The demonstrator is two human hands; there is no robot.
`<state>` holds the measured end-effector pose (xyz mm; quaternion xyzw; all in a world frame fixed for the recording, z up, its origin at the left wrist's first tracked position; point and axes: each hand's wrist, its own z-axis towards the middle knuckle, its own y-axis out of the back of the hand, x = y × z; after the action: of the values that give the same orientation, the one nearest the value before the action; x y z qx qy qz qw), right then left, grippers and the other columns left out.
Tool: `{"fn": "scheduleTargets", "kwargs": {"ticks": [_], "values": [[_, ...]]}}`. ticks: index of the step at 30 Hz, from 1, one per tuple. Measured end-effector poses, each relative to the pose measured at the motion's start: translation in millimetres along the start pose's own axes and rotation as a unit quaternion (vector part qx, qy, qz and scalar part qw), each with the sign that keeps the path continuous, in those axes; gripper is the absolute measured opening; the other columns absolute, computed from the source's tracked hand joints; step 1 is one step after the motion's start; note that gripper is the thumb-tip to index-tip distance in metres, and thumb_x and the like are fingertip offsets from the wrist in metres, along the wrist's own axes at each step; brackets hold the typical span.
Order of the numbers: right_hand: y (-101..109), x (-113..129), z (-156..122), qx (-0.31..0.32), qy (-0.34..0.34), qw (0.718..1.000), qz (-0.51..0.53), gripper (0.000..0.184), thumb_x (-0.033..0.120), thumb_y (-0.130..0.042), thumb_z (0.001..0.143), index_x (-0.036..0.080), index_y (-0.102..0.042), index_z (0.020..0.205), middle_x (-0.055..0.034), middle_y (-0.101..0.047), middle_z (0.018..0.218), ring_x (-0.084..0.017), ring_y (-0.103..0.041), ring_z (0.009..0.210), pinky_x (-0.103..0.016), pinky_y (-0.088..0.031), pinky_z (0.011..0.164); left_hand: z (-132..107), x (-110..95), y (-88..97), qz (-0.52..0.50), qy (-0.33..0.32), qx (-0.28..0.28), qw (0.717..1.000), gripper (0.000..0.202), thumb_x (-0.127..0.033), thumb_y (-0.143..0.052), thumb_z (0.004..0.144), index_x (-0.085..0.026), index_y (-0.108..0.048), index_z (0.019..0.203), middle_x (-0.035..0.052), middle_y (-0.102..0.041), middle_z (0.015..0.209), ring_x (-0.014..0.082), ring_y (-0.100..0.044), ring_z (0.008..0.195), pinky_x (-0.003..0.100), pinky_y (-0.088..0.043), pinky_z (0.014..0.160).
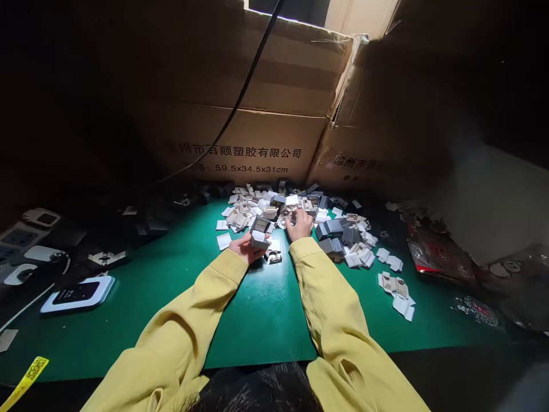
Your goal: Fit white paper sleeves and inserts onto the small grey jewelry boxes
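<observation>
In my left hand (243, 248) is a small grey box (259, 233) with its lid raised, showing a dark lid lining and a white insert. My right hand (301, 225) reaches into the pile, its fingers closed at a small clear plastic bag (286, 215); what lies between the fingertips is too small to make out. A folded white card piece (274, 252) lies on the table just right of the box. Around both hands spread loose white card inserts (241, 216), and several dark grey boxes (330, 229) sit right of my right hand.
Large cardboard cartons (206, 129) wall off the back of the green table (171, 320), with a black cable (246, 86) hanging in front. At left lie a white device (77, 294) and a power strip (21, 237). Red plastic packets (440, 252) lie at right.
</observation>
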<state>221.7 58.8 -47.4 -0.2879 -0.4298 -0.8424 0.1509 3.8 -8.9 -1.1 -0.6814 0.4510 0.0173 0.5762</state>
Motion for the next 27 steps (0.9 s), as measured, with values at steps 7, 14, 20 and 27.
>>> {"fn": "scheduleTargets", "kwargs": {"ticks": [7, 14, 20, 27], "values": [[5.7, -3.0, -2.2, 0.02, 0.023, 0.999, 0.022, 0.035, 0.035, -0.063, 0.076, 0.017, -0.058, 0.105, -0.0123, -0.061, 0.104, -0.026, -0.051, 0.098, -0.041, -0.042, 0.091, -3.1, 1.4, 5.0, 0.01, 0.002, 0.067, 0.998, 0.055, -0.023, -0.055, 0.089, -0.018, -0.041, 0.142, 0.0135, -0.073, 0.108, 0.0261, -0.071, 0.096, 0.036, -0.054, 0.077], [15.2, 3.2, -15.6, 0.093, 0.044, 0.993, -0.048, 0.031, 0.027, -0.069, 0.074, 0.017, -0.064, 0.103, -0.0136, -0.062, 0.109, -0.03, -0.05, 0.109, -0.043, -0.043, 0.092, -5.0, -2.4, 3.5, 0.023, 0.004, 0.035, 0.999, 0.042, -0.023, -0.048, 0.094, -0.017, -0.047, 0.136, 0.0116, -0.074, 0.105, 0.0253, -0.071, 0.094, 0.035, -0.053, 0.077], [41.5, 3.2, -35.0, 0.026, 0.137, 0.989, 0.04, 0.046, 0.025, -0.062, 0.078, 0.015, -0.06, 0.123, -0.0138, -0.066, 0.109, -0.028, -0.057, 0.102, -0.043, -0.047, 0.093, -3.5, -3.4, 9.4, 0.024, 0.003, 0.085, 0.996, 0.035, -0.026, -0.055, 0.091, -0.021, -0.055, 0.125, 0.012, -0.07, 0.118, 0.0309, -0.068, 0.108, 0.044, -0.051, 0.089], [68.2, 17.4, -64.2, 0.032, 0.221, 0.964, 0.147, 0.035, 0.017, -0.056, 0.083, 0.021, -0.065, 0.117, -0.0104, -0.067, 0.104, -0.022, -0.063, 0.096, -0.035, -0.056, 0.082, -0.6, -1.8, 12.6, 0.003, 0.017, 0.128, 0.992, 0.042, -0.031, -0.057, 0.091, -0.02, -0.053, 0.132, 0.0123, -0.062, 0.131, 0.036, -0.063, 0.114, 0.058, -0.046, 0.097]]}}
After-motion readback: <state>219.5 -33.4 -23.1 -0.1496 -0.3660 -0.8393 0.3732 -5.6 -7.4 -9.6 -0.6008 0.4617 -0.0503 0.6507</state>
